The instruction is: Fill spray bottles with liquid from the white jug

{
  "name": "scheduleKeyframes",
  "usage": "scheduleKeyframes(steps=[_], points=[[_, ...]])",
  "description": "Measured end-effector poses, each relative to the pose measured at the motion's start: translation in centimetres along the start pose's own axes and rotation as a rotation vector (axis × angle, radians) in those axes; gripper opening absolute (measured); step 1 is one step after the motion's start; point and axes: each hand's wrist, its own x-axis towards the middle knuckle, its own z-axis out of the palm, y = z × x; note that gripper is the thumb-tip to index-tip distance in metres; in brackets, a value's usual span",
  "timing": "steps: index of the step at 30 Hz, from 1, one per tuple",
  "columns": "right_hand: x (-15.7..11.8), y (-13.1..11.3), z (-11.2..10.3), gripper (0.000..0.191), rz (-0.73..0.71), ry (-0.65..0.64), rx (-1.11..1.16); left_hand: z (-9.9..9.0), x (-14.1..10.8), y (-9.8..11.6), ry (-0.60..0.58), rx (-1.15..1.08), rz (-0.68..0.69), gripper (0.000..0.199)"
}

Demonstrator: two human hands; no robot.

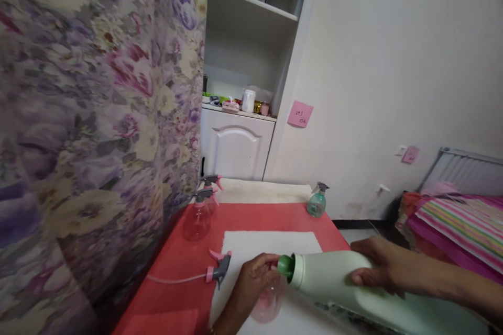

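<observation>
My right hand grips a large pale green jug from above. The jug lies tilted almost flat, its green spout pointing left. Just beneath and beside that spout, my left hand closes its fingers round the neck of a clear pinkish spray bottle. The bottle's mouth is hidden behind my fingers, so I cannot tell whether liquid is flowing. To the left of my left hand, a pink and grey spray head with a long thin tube lies on the table.
Two clear spray bottles with pink and grey heads, the nearer one in front, stand at the table's left. A teal spray bottle stands at the far right corner. A white sheet covers part of the red tabletop. A floral curtain borders the left.
</observation>
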Motion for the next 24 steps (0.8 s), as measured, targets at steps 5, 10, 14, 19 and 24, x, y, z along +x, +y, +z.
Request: scheduleKeyframes(steps=[5,10,14,19,24], points=[[0.0,-0.3,-0.1,0.048,0.018,-0.017,0.004,0.1,0.0,0.1,0.033,-0.007,-0.032,0.025],[-0.2,-0.8,-0.4,0.045,0.017,-0.009,-0.010,0.1,0.0,0.4,0.047,0.034,-0.047,0.025],[-0.2,-0.9,-0.8,0.043,0.009,-0.008,-0.023,0.1,0.0,1.0,0.021,0.042,-0.047,0.025],[0.1,-0.9,-0.9,0.038,0.004,-0.016,-0.032,0.2,0.0,1.1,0.014,0.050,-0.053,0.025],[0.2,-1.1,-1.0,0.038,0.011,-0.020,-0.045,0.1,0.2,0.7,0.008,0.057,-0.042,0.024]])
